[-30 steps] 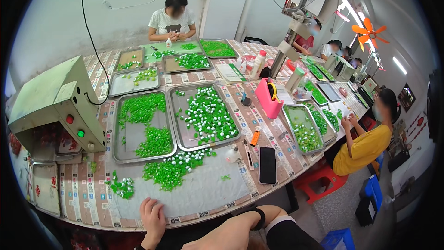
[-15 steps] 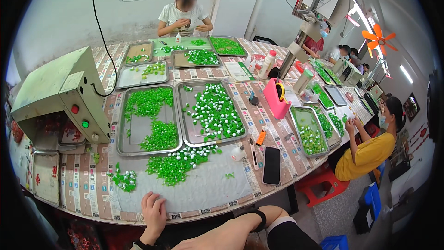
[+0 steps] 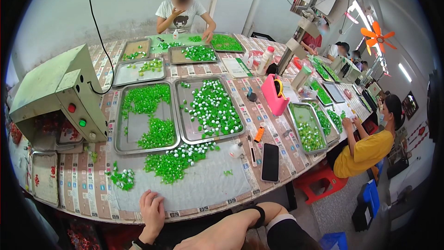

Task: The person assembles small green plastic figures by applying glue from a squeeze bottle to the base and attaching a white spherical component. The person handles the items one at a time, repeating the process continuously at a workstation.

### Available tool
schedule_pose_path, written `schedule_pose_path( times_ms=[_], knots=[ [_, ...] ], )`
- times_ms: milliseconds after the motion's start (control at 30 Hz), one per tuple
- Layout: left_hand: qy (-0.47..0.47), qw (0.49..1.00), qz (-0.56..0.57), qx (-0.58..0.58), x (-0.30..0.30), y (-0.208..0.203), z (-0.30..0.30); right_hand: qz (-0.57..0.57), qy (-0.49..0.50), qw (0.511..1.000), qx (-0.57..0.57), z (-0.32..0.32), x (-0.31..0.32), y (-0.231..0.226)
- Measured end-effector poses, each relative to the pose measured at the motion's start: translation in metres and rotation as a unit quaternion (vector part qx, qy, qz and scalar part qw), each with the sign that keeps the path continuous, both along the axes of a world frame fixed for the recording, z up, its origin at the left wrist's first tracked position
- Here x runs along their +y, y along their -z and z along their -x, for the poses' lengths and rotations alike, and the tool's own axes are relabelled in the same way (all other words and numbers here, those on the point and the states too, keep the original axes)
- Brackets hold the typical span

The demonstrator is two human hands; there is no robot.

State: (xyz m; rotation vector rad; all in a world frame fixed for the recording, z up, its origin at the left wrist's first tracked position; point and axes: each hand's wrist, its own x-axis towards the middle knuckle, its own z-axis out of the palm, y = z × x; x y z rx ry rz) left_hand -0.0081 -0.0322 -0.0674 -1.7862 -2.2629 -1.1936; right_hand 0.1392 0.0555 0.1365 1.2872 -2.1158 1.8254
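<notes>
Green pieces (image 3: 171, 165) lie heaped on a pale sheet (image 3: 210, 187), just before two trays (image 3: 137, 128). The left hand (image 3: 152, 207) rests near the sheet's edge, fingers slightly apart, apparently empty; the right hand's grip, out of view, cannot be told. A careless sweep could spill pieces off the table (image 3: 289, 150).

No readable text. Counter covering (image 3: 83, 185) carries small repeated printed marks, illegible; white-and-green card (image 3: 235, 67) likewise unreadable.
</notes>
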Motion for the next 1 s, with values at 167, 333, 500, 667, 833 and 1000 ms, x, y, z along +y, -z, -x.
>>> schedule_pose_path(
  times_ms=[167,333,500,667,833,1000],
  knots=[
    [-0.001,0.997,-0.057,0.044,-0.015,0.009,0.017,0.135,-0.088,0.986,-0.040,-0.003,0.011,0.024],
    [0.001,1.000,0.023,-0.004,-0.022,-0.022,-0.001,0.058,0.295,0.925,-0.233,-0.031,0.028,0.070],
    [0.025,0.999,0.020,0.010,-0.016,-0.031,-0.004,-0.112,0.444,0.818,-0.350,-0.056,0.032,0.166],
    [0.022,1.000,0.014,0.011,-0.012,-0.026,-0.003,-0.055,0.441,0.816,-0.368,-0.061,0.028,0.189],
    [0.008,0.999,-0.017,0.027,-0.005,-0.005,0.004,-0.077,0.527,0.780,-0.330,-0.062,0.018,0.192],
    [0.005,1.000,0.000,0.016,0.003,-0.004,0.002,-0.007,0.643,0.681,-0.352,-0.072,0.018,0.181]
  ],
)
